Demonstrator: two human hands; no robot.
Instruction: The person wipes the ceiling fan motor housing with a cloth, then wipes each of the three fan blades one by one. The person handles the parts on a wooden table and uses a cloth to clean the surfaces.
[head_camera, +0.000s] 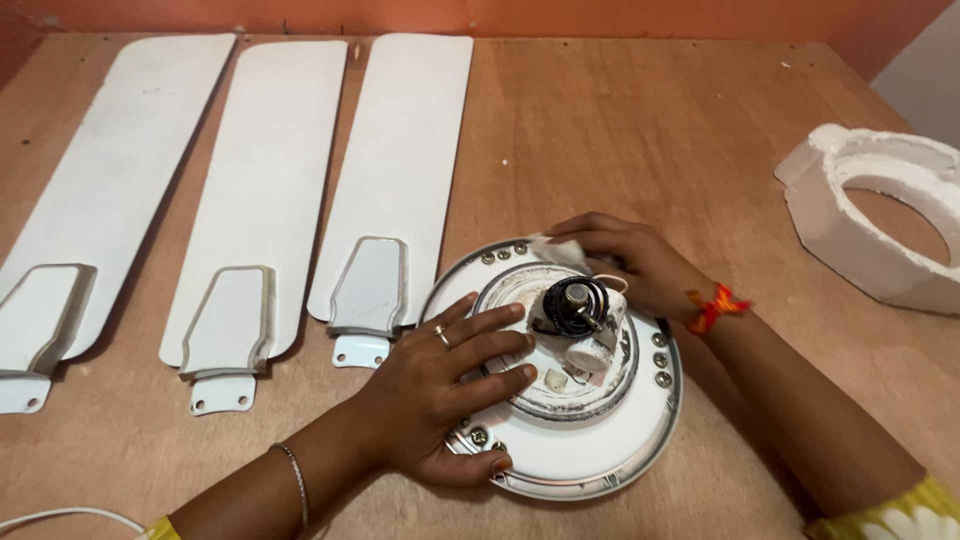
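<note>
The brown plywood surface (620, 130) fills the view, backed by an orange wall at twelve o'clock. Three long white metal fan blades (265, 170) lie side by side from nine to eleven o'clock, each ending in a pale bracket with screw holes toward the person. At three o'clock sits a chunky white foam packing ring (860, 240) with a round hole through it. At the centre, slightly toward five o'clock, rests the round white ceiling-fan motor housing (590, 455), ringed with small screws and topped by a dusty inner disc and a dark shaft wrapped in black wire. The left hand (440, 400) lies flat on the housing's eight o'clock side, fingers spread across the disc and thumb at the rim, pressing down rather than closed around anything; it wears a ring and a thin bangle. The right hand (625, 260), with a red thread at the wrist, sits at the housing's one o'clock edge, its grip pinched on a small white cloth (555, 248) against the rim. A white cord (70, 516) curls at seven o'clock.
</note>
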